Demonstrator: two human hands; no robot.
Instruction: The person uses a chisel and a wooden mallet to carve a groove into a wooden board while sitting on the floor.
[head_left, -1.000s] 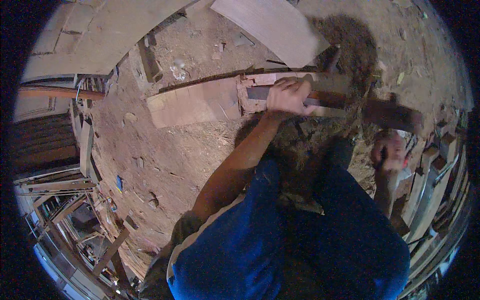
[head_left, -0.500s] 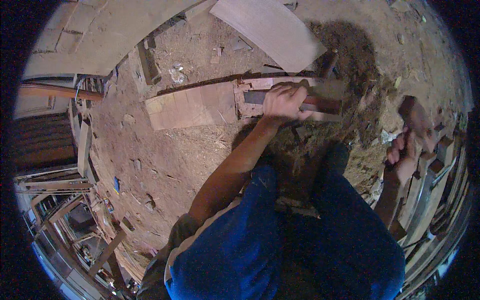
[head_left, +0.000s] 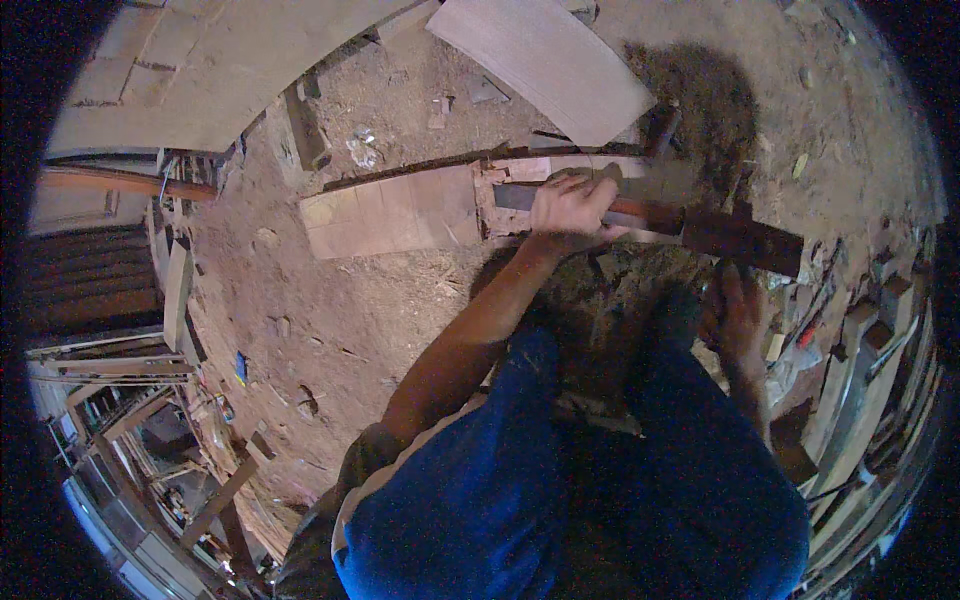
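Observation:
My left hand (head_left: 575, 208) is closed around a chisel, its flat grey blade (head_left: 515, 197) pointing left and its reddish-brown handle (head_left: 650, 214) out to the right. The blade lies low over a pale wooden board (head_left: 395, 212), beside a rough, chipped cut in the wood. At the handle's right end is the dark wooden head of a mallet (head_left: 750, 243); it seems to meet the handle, though contact is hard to make out. Just below that head, my right hand (head_left: 738, 318) grips the mallet, slightly blurred and in shadow, with its shaft mostly hidden.
A broad pale plank (head_left: 545, 65) lies beyond the board, its near end close to it. Several timber lengths (head_left: 850, 385) are stacked along the right. Wood offcuts and frames (head_left: 215, 500) crowd the lower left. Chips litter the dirt floor (head_left: 320, 310).
My right hand has swung the mallet inward and leftward, from out at the right to the end of the chisel handle. My left hand keeps its hold on the chisel, nearly in place.

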